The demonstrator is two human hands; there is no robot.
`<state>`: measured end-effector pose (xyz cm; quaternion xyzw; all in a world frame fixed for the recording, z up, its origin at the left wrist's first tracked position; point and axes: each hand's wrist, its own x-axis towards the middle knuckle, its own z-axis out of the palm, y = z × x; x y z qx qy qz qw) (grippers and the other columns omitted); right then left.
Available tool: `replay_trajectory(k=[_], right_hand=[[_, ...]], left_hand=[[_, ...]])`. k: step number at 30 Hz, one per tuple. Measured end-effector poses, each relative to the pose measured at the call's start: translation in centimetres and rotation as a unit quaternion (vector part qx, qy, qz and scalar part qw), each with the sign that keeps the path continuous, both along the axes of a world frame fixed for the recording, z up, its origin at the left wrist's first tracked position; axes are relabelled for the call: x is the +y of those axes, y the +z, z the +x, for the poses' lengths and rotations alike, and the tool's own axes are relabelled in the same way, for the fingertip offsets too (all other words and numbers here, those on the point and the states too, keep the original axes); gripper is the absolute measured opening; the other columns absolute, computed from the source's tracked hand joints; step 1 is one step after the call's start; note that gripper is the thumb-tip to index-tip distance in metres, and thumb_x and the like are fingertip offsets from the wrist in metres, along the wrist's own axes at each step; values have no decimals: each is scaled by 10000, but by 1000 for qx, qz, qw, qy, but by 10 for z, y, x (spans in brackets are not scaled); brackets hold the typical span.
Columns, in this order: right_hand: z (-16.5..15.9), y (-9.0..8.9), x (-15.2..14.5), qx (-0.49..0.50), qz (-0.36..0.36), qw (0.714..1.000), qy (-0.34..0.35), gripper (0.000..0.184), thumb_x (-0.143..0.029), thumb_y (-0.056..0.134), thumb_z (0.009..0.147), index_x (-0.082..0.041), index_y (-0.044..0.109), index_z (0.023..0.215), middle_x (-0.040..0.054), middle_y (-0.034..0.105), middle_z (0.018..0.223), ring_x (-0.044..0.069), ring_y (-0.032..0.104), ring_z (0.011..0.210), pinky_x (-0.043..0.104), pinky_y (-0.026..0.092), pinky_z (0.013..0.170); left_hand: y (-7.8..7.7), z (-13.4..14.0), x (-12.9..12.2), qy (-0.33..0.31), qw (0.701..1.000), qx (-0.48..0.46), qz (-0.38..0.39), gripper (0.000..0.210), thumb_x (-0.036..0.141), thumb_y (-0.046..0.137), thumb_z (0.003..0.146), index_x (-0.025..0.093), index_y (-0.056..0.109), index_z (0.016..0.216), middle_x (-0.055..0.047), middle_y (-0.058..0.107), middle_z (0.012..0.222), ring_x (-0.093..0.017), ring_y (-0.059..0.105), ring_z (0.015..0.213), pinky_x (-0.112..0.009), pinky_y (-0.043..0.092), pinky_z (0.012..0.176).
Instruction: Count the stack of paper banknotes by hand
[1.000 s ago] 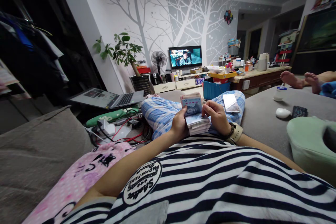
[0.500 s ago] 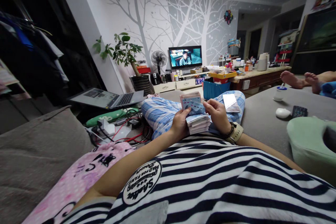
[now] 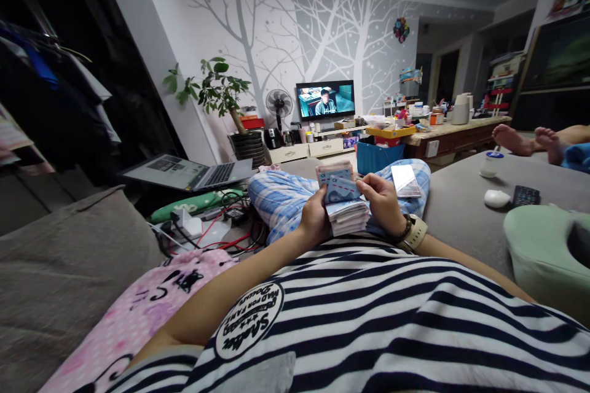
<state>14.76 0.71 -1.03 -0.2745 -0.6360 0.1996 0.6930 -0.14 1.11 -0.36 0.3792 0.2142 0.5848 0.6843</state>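
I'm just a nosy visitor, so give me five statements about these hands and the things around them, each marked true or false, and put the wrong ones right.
1. The left hand grips printed notes. True.
2. The phone lies on blue checked fabric. True.
3. The right hand touches nothing. False: it pinches an edge of the notes.
4. The laptop is shut. False: it stands open.
5. The pale wristband is on the left arm. False: it is on the right.

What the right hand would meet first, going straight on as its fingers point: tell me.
The right hand would first meet the blue banknotes held by the left hand; it appears to be touching them, though depth is unclear.
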Motion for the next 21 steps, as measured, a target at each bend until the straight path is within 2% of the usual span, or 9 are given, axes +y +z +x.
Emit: replay_trajectory(k=[4, 11, 21], right_hand=[[-1, 3, -3, -2, 7, 1000, 5, 367, -473, 630, 853, -218, 517, 616, -33, 440, 588, 133, 359, 584, 290, 361, 594], [2, 4, -4, 0, 4, 1000, 12, 357, -480, 634, 856, -218, 529, 638, -38, 433, 589, 133, 362, 584, 288, 362, 584], [7, 3, -4, 7, 11, 1000, 15, 362, -485, 640, 862, -219, 533, 642, -37, 439, 592, 133, 368, 579, 292, 370, 591]], left_hand=[[3, 0, -3, -14, 1000, 0, -26, 389, 372, 564, 895, 135, 702, 1171, -101, 788, 1034, -314, 727, 1047, -475, 546, 986], [6, 4, -7, -23, 1000, 8, -13, 399, 372, 571, 886, 132, 705, 1176, -112, 782, 1076, -336, 720, 1058, -510, 529, 1005], [9, 12, -11, -25, 999, 12, -17, 409, 354, 508, 909, 151, 702, 1207, -89, 795, 1002, -324, 720, 1062, -496, 544, 986]])
